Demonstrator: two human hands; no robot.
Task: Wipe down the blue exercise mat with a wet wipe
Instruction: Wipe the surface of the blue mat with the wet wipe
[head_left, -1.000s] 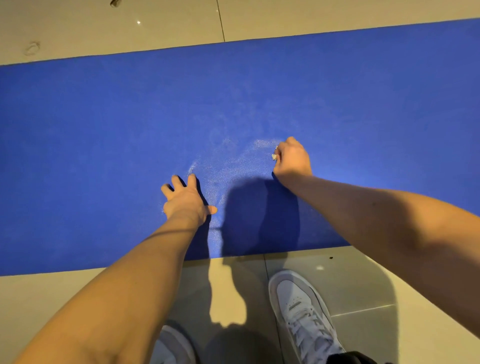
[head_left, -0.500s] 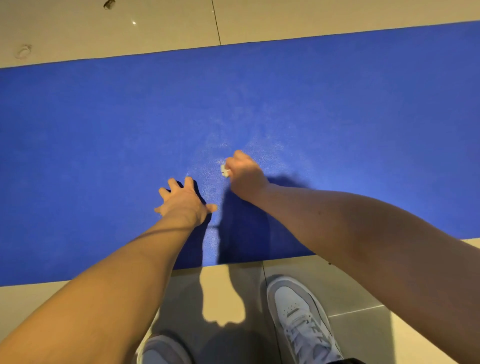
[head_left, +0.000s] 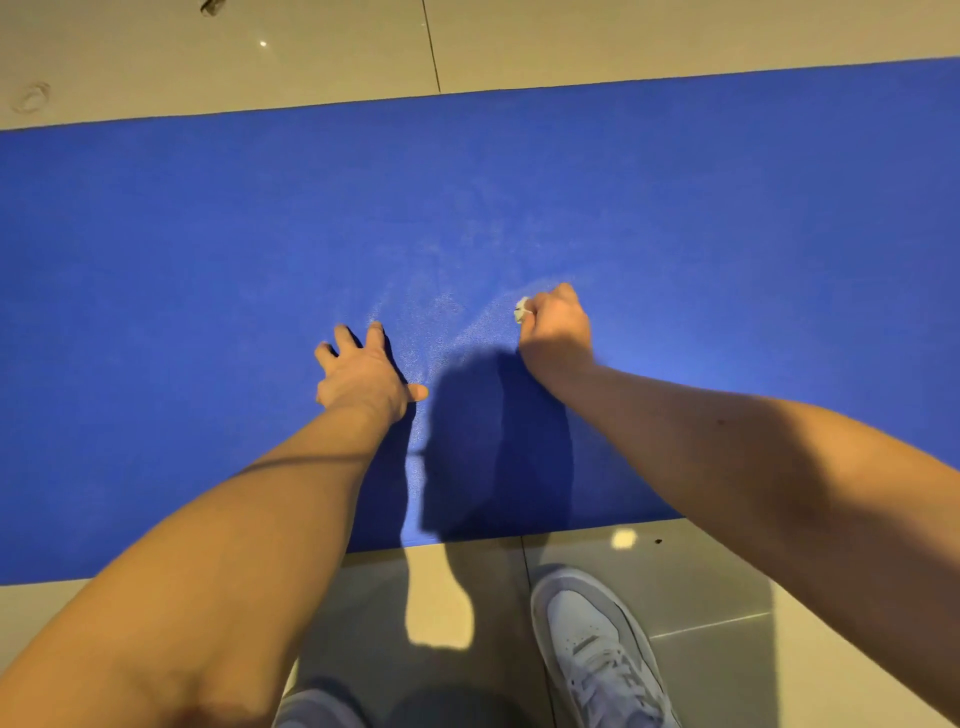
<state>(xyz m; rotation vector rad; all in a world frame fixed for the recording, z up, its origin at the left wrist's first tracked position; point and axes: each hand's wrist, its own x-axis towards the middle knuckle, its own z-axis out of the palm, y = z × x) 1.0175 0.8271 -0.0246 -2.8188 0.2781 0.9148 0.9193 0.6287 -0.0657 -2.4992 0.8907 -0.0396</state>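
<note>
The mat (head_left: 182, 249), a long blue sheet with a fine pebbled grain, lies flat across the glossy tiled floor (head_left: 311, 62). Only a pale smeared patch between the hands looks wiped, so I judge most is left to do. The left hand (head_left: 358, 379) presses it, fingers spread. The right hand (head_left: 556, 332) clenches a small crumpled white wipe (head_left: 521, 310) against the mat.

- Warm, fairly dim light; hard, dark shadows fall across the blue mat (head_left: 156, 260).
- A small glare spot (head_left: 262, 44) shines on the far floor (head_left: 675, 41).
- Wide-angle bowing bends the mat's edges.
</note>
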